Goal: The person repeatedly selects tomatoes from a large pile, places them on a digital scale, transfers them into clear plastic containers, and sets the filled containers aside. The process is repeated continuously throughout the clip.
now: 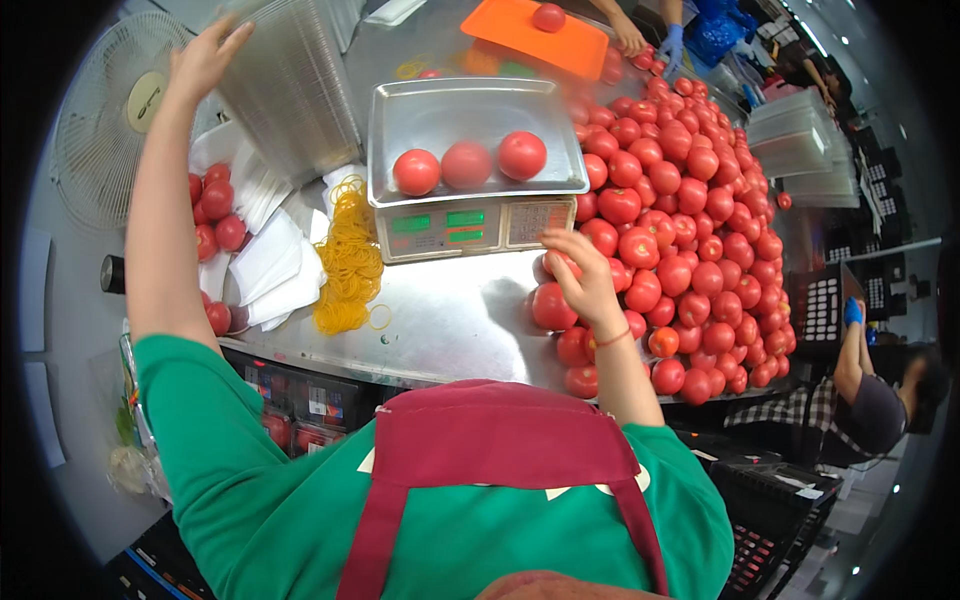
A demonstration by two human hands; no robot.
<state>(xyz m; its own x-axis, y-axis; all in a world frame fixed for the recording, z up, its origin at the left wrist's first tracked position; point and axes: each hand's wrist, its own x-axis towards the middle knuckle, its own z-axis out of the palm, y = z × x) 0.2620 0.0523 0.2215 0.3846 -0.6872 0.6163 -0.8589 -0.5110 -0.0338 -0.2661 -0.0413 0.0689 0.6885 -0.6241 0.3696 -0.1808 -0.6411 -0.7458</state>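
Note:
My left hand is raised at the top corner of a tall stack of clear plastic trays. Its fingertips blur, so a grip on a tray cannot be made out. My right hand hovers by the scale's lower right corner, fingers loosely bent and apart, over tomatoes at the edge of a big heap. Three tomatoes sit in a row on the metal pan of a digital scale, the middle one blurred. Green digits glow on its displays.
Yellow rubber bands lie left of the scale, beside white paper sheets and more tomatoes. A fan stands far left. Beyond the scale is an orange tray with one tomato; another person's gloved hand works near it.

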